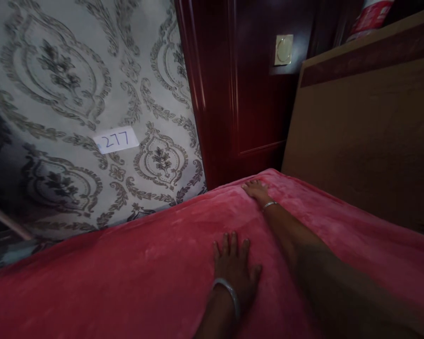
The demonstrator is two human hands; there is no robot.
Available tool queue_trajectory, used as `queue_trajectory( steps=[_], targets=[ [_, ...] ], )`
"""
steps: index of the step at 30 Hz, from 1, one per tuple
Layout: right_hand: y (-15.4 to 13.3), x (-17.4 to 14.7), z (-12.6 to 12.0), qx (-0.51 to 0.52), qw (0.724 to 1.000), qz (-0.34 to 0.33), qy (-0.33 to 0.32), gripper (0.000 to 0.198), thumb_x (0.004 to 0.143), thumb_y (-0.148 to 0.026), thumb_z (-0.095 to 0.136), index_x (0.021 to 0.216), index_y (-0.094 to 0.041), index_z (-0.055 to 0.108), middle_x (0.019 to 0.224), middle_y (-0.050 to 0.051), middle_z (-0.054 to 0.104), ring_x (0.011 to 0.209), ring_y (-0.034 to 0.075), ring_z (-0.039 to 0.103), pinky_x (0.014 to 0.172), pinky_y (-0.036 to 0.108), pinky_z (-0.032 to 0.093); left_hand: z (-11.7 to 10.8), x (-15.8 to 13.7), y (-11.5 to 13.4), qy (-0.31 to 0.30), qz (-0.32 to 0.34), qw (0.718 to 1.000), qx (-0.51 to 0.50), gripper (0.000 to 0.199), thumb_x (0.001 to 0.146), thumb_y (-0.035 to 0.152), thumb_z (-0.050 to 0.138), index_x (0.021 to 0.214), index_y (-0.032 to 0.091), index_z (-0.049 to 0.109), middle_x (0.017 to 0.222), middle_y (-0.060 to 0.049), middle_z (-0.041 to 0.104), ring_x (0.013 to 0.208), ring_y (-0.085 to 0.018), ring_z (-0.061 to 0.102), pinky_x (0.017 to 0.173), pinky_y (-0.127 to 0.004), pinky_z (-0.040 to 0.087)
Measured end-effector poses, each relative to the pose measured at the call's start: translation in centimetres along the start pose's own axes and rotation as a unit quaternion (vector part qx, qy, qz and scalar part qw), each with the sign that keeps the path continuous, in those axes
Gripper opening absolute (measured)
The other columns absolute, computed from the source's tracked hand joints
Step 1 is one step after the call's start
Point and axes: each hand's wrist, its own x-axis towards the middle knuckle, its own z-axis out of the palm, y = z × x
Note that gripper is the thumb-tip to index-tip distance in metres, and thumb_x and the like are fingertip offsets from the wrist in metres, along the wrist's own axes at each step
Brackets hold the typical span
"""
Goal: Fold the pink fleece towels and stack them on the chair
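Left of and beneath both hands, the red plush blanket (pixel 144 273) looks soft, pliable and not fragile. The left hand (pixel 235 270) lies flat, fingers spread, gripping nothing; beyond it, the right hand (pixel 257 189) rests likewise, just beside the far corner (pixel 273 174), probably the easiest pinch-hold.

The bare left hand (pixel 234 270) lies palm down, fingers fanned and pointing forward, thumb angled out to the right; a short stretch of left forearm (pixel 215 318) shows behind it. Farther ahead, the bare right hand (pixel 256 189) rests flat, fingers extended, its outstretched right arm (pixel 289 230) slanting in from the lower right.
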Motion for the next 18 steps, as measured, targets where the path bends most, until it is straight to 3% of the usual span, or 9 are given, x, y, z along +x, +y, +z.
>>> queue_trajectory(
  steps=[3,10,15,18],
  targets=[
    [1.5,-0.3,-0.4,0.0,1.0,0.015,-0.023,0.057,0.1,-0.046,0.029,0.15,-0.021,0.038,0.16,0.013,0.026,0.147,0.035,0.02,0.11,0.067,0.02,0.3,0.2,-0.2,0.006,0.002,1.0,0.014,0.073,0.09,0.069,0.023,0.154,0.033,0.026,0.164,-0.007,0.011,0.151,-0.032,0.004,0.118,-0.063,0.001],
    [4.6,-4.5,-1.5,-0.02,1.0,0.01,-0.021,0.054,0.101,-0.048,0.029,0.151,-0.028,0.036,0.161,0.009,0.026,0.146,0.029,0.023,0.115,0.057,0.017,0.3,1.2,-0.1,0.01,-0.005,0.996,0.086,0.067,0.093,0.061,0.028,0.153,0.031,0.029,0.163,-0.008,0.017,0.15,-0.033,0.011,0.117,-0.063,0.008],
    [10.5,-10.1,-3.1,-0.033,0.997,0.072,0.007,0.053,0.101,-0.05,0.029,0.15,-0.031,0.036,0.162,0.007,0.024,0.146,0.029,0.022,0.113,0.056,0.019,-0.9,1.7,0.5,-0.011,-0.009,0.99,0.143,0.065,0.095,0.054,0.025,0.155,0.028,0.024,0.163,-0.009,0.014,0.15,-0.033,0.012,0.116,-0.063,0.013],
    [14.2,-14.0,-4.4,-0.038,0.99,0.132,0.029,0.054,0.1,-0.048,0.031,0.15,-0.028,0.037,0.159,0.009,0.029,0.143,0.032,0.028,0.112,0.057,0.021,-1.2,1.7,0.7,-0.011,-0.004,0.987,0.159,0.066,0.095,0.054,0.023,0.155,0.026,0.024,0.163,-0.01,0.015,0.15,-0.034,0.013,0.115,-0.063,0.016]
  ],
)
